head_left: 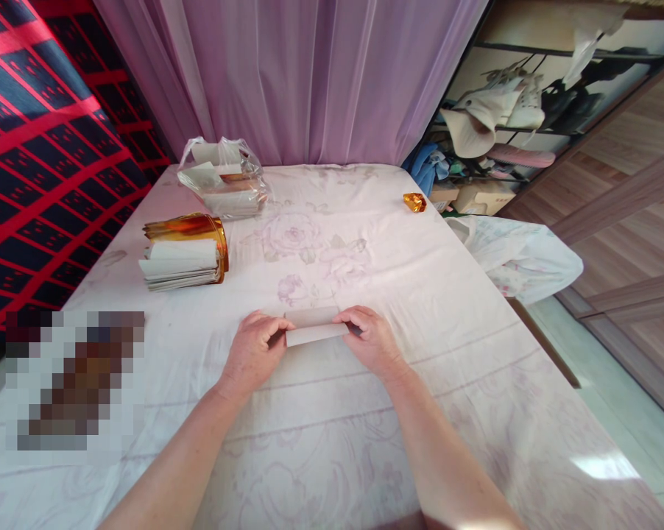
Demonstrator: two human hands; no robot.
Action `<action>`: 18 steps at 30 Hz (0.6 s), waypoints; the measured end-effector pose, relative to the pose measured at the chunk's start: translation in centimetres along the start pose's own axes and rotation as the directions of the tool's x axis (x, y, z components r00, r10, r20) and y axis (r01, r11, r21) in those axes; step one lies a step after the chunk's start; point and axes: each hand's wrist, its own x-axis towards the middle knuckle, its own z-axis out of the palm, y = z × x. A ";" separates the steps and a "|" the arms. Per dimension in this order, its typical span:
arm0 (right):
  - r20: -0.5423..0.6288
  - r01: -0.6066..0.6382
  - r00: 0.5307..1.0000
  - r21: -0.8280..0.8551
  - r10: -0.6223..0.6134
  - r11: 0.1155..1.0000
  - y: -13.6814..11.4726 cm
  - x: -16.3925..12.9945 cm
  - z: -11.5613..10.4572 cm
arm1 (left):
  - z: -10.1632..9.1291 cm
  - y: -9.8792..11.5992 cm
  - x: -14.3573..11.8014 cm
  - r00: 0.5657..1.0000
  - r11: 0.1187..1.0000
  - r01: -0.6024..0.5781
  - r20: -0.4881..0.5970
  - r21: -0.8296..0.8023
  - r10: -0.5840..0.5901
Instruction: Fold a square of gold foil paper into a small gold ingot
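Note:
Between my two hands is a sheet of white paper (pixel 316 335), bent lengthwise so that one flap stands up in front of the other. My left hand (pixel 258 342) pinches its left end, thumb and fingers closed on the edge. At the opposite end my right hand (pixel 372 340) grips the sheet the same way. Both hands rest low over the floral tablecloth (pixel 332 427). Up and to the left lies a stack of white and gold foil papers (pixel 185 252). Behind it sits a clear plastic bag (pixel 224 177) with more white paper inside.
A shiny folded gold piece (pixel 414 202) lies near the table's far right corner. A blurred patch (pixel 78 383) covers something at left. Purple curtains (pixel 310 81) hang behind the table. To the right stand a shoe rack (pixel 531 129) and a white bag (pixel 525 258).

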 end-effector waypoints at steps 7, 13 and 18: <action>0.023 0.074 0.997 -0.136 -0.071 0.988 0.3 0.1 0.0 | 0.1 0.0 0.1 1.000 0.998 -0.029 0.015 0.061 0.028; 0.039 0.127 0.992 -0.191 -0.121 0.973 0.4 -0.1 -0.2 | 0.1 -0.3 0.1 0.995 0.991 -0.095 0.031 0.091 0.093; 0.075 0.163 0.986 -0.224 -0.150 0.961 0.3 -0.2 -0.6 | 0.0 -0.7 -0.1 0.986 0.977 -0.161 0.053 0.138 0.155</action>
